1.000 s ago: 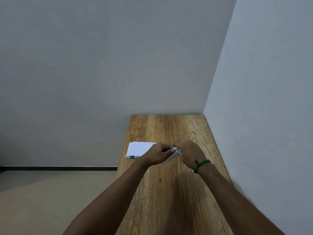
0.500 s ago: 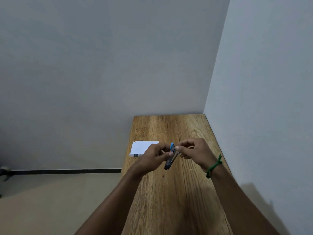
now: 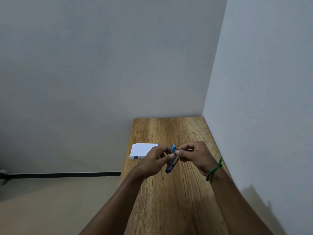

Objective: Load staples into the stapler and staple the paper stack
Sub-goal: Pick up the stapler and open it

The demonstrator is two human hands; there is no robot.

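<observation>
The stapler [image 3: 171, 160] is held in the air above the tabletop [image 3: 171, 200], tilted with its blue end up and away from you and its dark end pointing down toward you. Your left hand [image 3: 153, 164] is pinched on its left side, thumb near the upper body; your right hand [image 3: 194, 156] is closed on the upper end, fingertips [image 3: 177, 152] at the blue cap. Both hands are clamped on the one item, close together. Whether the magazine is open, and whether any staples are present, cannot be determined at this size. The paper stack [image 3: 143, 148] lies flat near the left edge of the tabletop, beyond your left hand and apart from the stapler, with a printed strip along its near edge. Judged from this position, loading is in progress and the stapling step is not yet done. Risks: a two-fingertip hold on a spring-loaded part can slip, so the cover may snap back onto a fingertip. A staple strip fed at an angle may jam or break apart. The stack sits close to the tabletop edge; a sweep of your left forearm could push it off.
</observation>
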